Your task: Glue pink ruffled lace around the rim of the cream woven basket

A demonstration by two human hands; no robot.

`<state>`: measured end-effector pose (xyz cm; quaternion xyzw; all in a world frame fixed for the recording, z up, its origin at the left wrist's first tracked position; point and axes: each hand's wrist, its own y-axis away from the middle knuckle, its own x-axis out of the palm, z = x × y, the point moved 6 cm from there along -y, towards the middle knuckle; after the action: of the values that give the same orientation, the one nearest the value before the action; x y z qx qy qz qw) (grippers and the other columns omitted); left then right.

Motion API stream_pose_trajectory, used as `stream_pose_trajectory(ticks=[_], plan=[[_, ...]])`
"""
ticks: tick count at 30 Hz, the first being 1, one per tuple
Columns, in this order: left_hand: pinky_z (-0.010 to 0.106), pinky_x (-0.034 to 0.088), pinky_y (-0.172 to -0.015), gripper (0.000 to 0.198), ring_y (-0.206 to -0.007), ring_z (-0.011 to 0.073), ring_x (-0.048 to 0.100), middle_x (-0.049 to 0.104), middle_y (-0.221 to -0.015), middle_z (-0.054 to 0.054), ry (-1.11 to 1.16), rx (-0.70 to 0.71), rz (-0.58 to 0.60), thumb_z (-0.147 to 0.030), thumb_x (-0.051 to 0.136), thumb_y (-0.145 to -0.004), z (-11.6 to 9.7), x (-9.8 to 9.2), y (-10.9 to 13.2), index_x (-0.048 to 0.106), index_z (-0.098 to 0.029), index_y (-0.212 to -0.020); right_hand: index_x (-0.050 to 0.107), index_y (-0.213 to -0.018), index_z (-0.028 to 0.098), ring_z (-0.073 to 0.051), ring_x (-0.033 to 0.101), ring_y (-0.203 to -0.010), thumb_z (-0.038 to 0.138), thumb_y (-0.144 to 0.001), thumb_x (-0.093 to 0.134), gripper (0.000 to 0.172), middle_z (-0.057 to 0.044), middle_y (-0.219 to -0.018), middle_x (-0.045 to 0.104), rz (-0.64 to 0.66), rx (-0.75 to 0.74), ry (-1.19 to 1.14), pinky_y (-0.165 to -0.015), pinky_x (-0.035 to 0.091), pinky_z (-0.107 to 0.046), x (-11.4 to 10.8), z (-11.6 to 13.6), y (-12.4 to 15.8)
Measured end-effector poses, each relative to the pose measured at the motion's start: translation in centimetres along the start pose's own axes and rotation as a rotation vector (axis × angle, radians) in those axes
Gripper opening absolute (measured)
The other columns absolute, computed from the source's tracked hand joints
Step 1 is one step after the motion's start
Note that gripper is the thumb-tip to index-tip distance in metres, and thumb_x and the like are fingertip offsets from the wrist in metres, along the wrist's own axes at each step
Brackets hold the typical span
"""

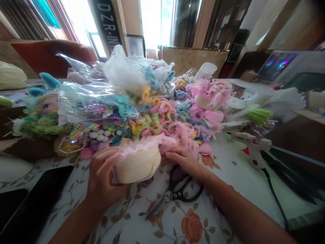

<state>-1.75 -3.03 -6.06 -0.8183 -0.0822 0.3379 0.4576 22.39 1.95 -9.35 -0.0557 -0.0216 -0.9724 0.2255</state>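
Observation:
My left hand (pixel 105 173) wraps round the side of a small, round, cream woven basket-like piece (pixel 138 166), thumb below and fingers behind it. Pink ruffled trim (pixel 137 144) runs along its upper edge, and a small gold-coloured fitting shows on its right side. The trim's loose end trails right towards my right hand (pixel 181 159), whose fingers look closed on it; the exact grip is partly hidden. Below that hand, black-handled scissors (pixel 166 198) lie on the flowered tablecloth (pixel 122 223) with their blades pointing to the lower left.
Behind my hands is a heap of colourful plush pieces (pixel 162 115), beads (pixel 101 134) and clear plastic bags (pixel 88 105). A white glue gun (pixel 254 149) with a black cord stands at right. Dark flat objects (pixel 43 196) lie at left.

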Motion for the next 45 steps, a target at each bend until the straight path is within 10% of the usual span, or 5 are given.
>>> stream_pose_trajectory(ticks=[5, 11, 22, 30, 45], plan=[[0.053, 0.041, -0.109, 0.037, -0.109, 0.0242, 0.061, 0.064, -0.113, 0.003, -0.338, 0.672, 0.119, -0.022, 0.079, -0.075, -5.2, 1.1, 1.0, 0.067, -0.038, -0.106, 0.079, -0.073, 0.020, -0.019, 0.071, -0.070, 0.041, -0.090, 0.063, 0.032, -0.007, -0.080, 0.077, -0.157, -0.144, 0.106, -0.066, 0.058, -0.032, -5.1, 3.4, 1.1], [0.045, 0.043, -0.107, 0.031, -0.098, 0.0201, 0.062, 0.070, -0.095, 0.000, -0.364, 0.759, 0.223, -0.031, 0.078, -0.079, -7.7, 3.5, 1.9, 0.069, -0.042, -0.106, 0.079, -0.085, 0.022, -0.019, 0.071, -0.080, 0.035, -0.087, 0.069, 0.016, -0.004, -0.088, 0.077, -0.407, -0.286, 0.164, -0.076, 0.059, -0.035, -6.8, 5.2, 0.0], [0.037, 0.054, -0.084, 0.013, -0.089, 0.0225, 0.067, 0.071, -0.091, 0.008, -0.181, 0.123, -0.088, -0.020, 0.059, -0.089, -2.3, -1.8, -2.0, 0.065, -0.020, -0.101, 0.078, -0.102, 0.022, -0.019, 0.070, -0.082, 0.021, -0.087, 0.060, 0.023, -0.004, -0.096, 0.078, 0.066, -0.319, 0.898, -0.076, 0.052, -0.029, 0.3, 6.2, -8.9], [0.040, 0.049, -0.077, 0.026, -0.092, 0.0324, 0.069, 0.074, -0.098, 0.014, -0.712, -0.554, 0.777, -0.023, 0.046, -0.092, 7.9, 0.8, -3.4, 0.071, -0.017, -0.088, 0.079, -0.100, 0.019, -0.022, 0.070, -0.081, 0.021, -0.087, 0.063, 0.021, -0.007, -0.093, 0.078, 0.113, -0.268, 0.998, -0.075, 0.050, -0.029, -1.3, 5.4, -9.3], [0.032, 0.046, -0.068, 0.027, -0.082, 0.0273, 0.065, 0.069, -0.082, 0.008, -0.504, -0.686, 0.917, -0.044, 0.057, -0.084, 9.1, 1.9, -2.5, 0.061, -0.018, -0.084, 0.071, -0.121, 0.024, -0.019, 0.070, -0.083, 0.045, -0.094, 0.056, 0.038, -0.004, -0.111, 0.076, 0.153, -0.264, 1.071, -0.074, 0.052, -0.031, 0.0, 11.0, -3.8]])
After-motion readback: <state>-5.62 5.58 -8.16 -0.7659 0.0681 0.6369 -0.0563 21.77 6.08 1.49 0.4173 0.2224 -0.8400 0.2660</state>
